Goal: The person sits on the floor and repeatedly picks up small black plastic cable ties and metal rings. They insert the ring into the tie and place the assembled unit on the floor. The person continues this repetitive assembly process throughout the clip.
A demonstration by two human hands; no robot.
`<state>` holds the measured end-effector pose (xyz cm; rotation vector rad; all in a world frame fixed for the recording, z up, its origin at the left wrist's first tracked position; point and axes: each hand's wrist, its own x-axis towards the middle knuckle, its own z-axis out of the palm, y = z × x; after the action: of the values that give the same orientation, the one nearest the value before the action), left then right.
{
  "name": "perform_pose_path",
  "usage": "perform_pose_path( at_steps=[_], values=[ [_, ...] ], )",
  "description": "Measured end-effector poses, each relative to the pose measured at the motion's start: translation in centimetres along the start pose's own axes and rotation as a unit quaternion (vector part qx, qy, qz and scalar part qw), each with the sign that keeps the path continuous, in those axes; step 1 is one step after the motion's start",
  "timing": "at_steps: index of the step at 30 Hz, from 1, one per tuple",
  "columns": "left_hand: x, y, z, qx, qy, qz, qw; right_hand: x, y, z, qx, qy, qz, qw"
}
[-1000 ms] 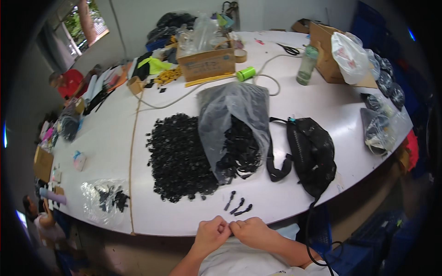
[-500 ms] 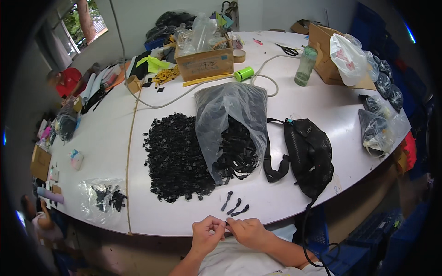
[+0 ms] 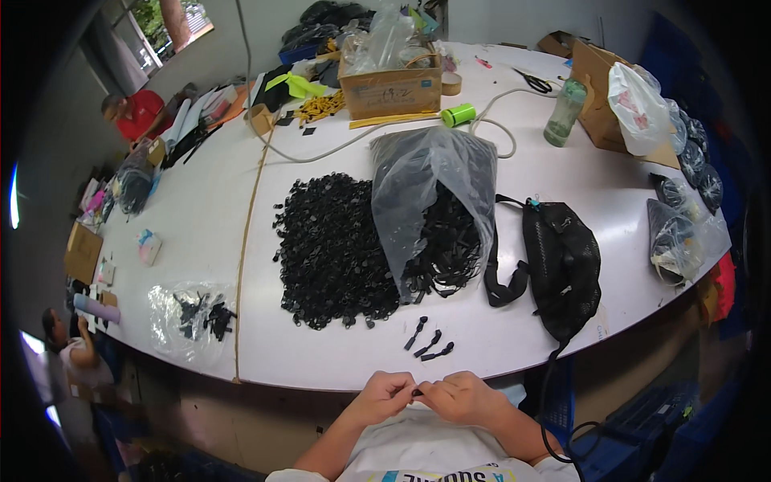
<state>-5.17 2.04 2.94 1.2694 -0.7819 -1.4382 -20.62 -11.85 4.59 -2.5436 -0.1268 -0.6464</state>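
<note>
Head view: at the far left, a person in a pale top (image 3: pixel 87 361) is beside the surface (image 3: pixel 201 241), with a lilac roll (image 3: pixel 96 308) and a cardboard box (image 3: pixel 83 252) along its left edge. Farther up that edge is a person in red (image 3: pixel 144 114). A clear plastic bag (image 3: pixel 169 321) with black pieces lies toward the near left corner, just left of a tan strip (image 3: pixel 250 217) that crosses the surface from its near edge. Right of the strip, a broad heap of black pieces (image 3: pixel 333 249) is spread out, and a carton (image 3: pixel 391 90) with plastic bags in it stands toward the far edge.

At the near edge, the left hand (image 3: pixel 385 398) has its fingers bent and pinches a small dark piece (image 3: pixel 417 394), mostly hidden, against the right hand (image 3: pixel 459 398), whose thumb and forefinger also grip it. Just beyond them lie three black pieces (image 3: pixel 427 345), well apart from the heap. A large translucent bag (image 3: pixel 434 165), its mouth spilling black pieces, adjoins the heap's right side. Farther right lie a green cylinder (image 3: pixel 458 115), a black pouch (image 3: pixel 562 269) with a strap, and an upright greenish bottle (image 3: pixel 565 112); a white plastic bag (image 3: pixel 638 108) hangs by the far right corner.
</note>
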Motion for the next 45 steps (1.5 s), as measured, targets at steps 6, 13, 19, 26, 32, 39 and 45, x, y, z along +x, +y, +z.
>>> perform_pose_path(
  at_steps=[6,13,19,26,32,39,45],
  values=[
    [0.0,-0.9,3.0,0.160,0.270,0.153,0.937,0.1,0.0,0.2,0.001,0.024,0.000,1.000],
    [0.4,-0.7,2.5,-0.040,0.119,0.144,0.982,-1.1,0.0,1.1,0.093,0.071,0.071,0.991],
    [0.2,-1.1,2.8,0.156,0.191,0.221,0.944,-1.2,-1.2,1.1,0.049,0.123,0.094,0.987],
    [0.0,-0.4,1.1,0.547,0.143,0.311,0.764,-1.6,-1.2,2.0,0.006,0.010,0.182,0.983],
    [-1.1,0.0,2.8,0.490,0.179,0.304,0.798,-1.6,-1.5,2.1,-0.013,0.015,0.168,0.986],
    [-0.5,-0.5,3.0,0.492,0.202,0.367,0.763,-1.2,-0.9,1.6,-0.012,0.056,0.138,0.989],
    [-0.9,0.0,3.2,0.421,0.208,0.316,0.824,-1.2,-1.5,1.4,0.013,0.062,0.171,0.983]
  ],
)
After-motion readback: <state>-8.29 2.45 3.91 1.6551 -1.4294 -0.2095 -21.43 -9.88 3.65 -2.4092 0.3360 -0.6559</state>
